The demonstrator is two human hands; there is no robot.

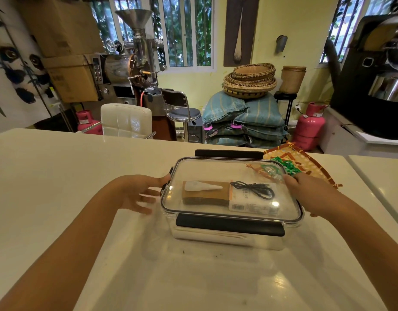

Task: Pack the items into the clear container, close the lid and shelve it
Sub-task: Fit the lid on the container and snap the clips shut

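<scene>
Nearest to me, my two forearms reach over the white counter [59, 176], one on each side of the clear container [229, 239], which sits between my hands. My left hand [139, 194] is spread wide and holds nothing, its fingertips just at the container's left end beside a small black side clasp [164, 187]. My right hand [305, 191] rests against the right end of the lid [216, 173]; whether it grips the rim or only steadies it, I cannot tell.

Status: packing looks done and the lid is seated on top. One long black latch [229, 224] on the near side appears folded down; the far latch [229, 153] seems raised (not confirmed). I judge that the remaining clasps want pressing, and shelving is wholly outstanding.

Count inside, seen through the lid: one brown box [204, 196], one white nozzle-shaped piece [202, 186] lying on it, one coiled black cable [254, 189], one white labelled packet [251, 206] under the cable.

Beyond my right hand, one woven tray [310, 160] holds green pieces [287, 166], too small to count.
</scene>
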